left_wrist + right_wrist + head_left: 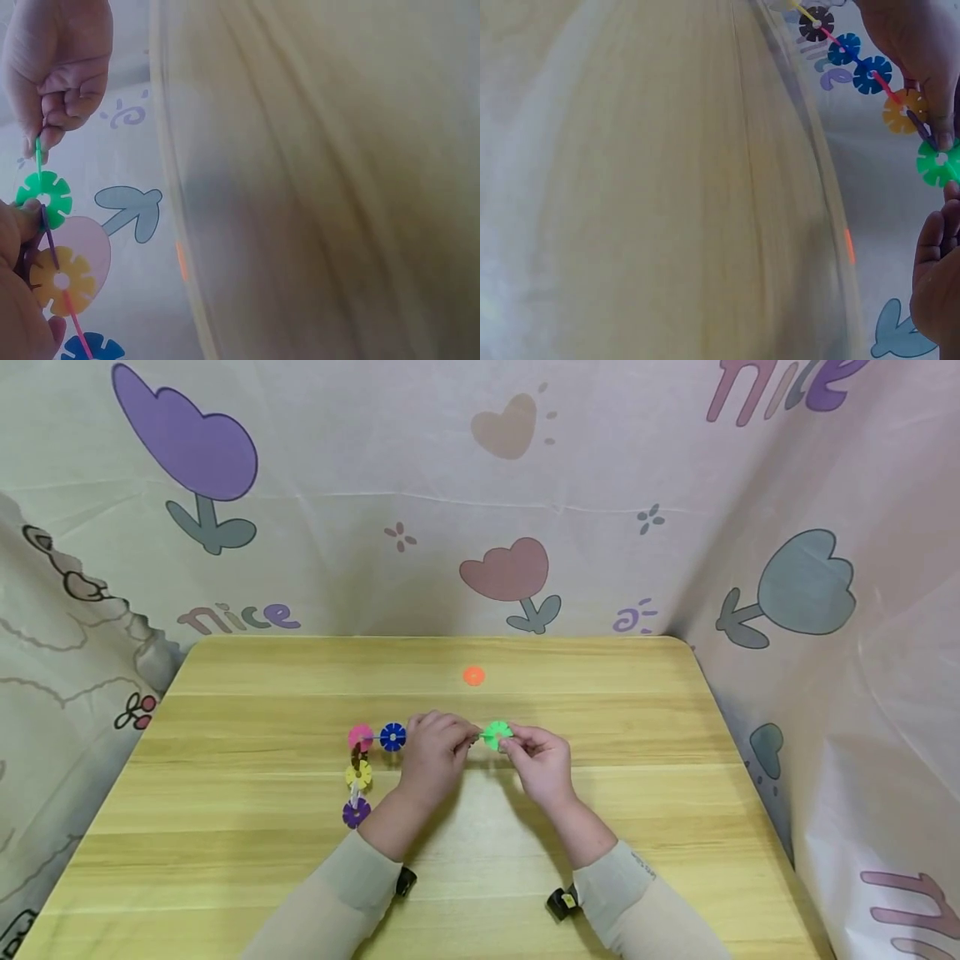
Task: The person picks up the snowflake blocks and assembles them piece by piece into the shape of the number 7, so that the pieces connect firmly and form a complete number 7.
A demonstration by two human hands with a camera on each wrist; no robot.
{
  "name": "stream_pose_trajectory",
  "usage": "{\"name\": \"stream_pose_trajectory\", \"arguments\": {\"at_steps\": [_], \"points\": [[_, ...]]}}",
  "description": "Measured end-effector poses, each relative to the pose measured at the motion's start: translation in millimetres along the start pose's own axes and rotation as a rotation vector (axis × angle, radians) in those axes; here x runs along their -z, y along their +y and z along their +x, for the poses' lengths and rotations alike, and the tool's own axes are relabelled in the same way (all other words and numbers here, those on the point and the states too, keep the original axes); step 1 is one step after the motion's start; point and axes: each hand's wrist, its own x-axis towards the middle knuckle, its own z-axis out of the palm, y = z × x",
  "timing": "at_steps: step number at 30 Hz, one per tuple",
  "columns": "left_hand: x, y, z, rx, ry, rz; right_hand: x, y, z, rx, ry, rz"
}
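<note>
A chain of slotted plastic snowflake discs bends across the table, with a purple disc (356, 813), a yellow disc (358, 775), a pink disc (361, 737) and a blue disc (393, 737) in view. My left hand (435, 756) pinches the chain close to its right end, covering part of it. A green disc (497, 736) shows face-on between both hands. In the left wrist view an orange disc (62, 280) lies by the left fingers, and my right hand (64, 64) pinches a second green disc (39, 156), seen edge-on, touching the face-on one.
A single orange disc (473, 676) lies apart near the back of the wooden table (637, 827). Patterned cloth (360, 452) hangs behind the table and along its sides. A black wrist device (562, 903) sits under the right sleeve.
</note>
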Motion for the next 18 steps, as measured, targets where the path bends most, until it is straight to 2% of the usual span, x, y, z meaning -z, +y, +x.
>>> {"name": "stream_pose_trajectory", "arguments": {"at_steps": [11, 18], "points": [[1.4, -0.4, 1.3, -0.009, -0.018, 0.018, -3.2, -2.6, 0.1, -0.011, 0.026, -0.008], [0.8, -0.4, 1.5, -0.014, -0.024, 0.035, -1.7, 0.4, -1.9, -0.018, -0.007, -0.011]]}}
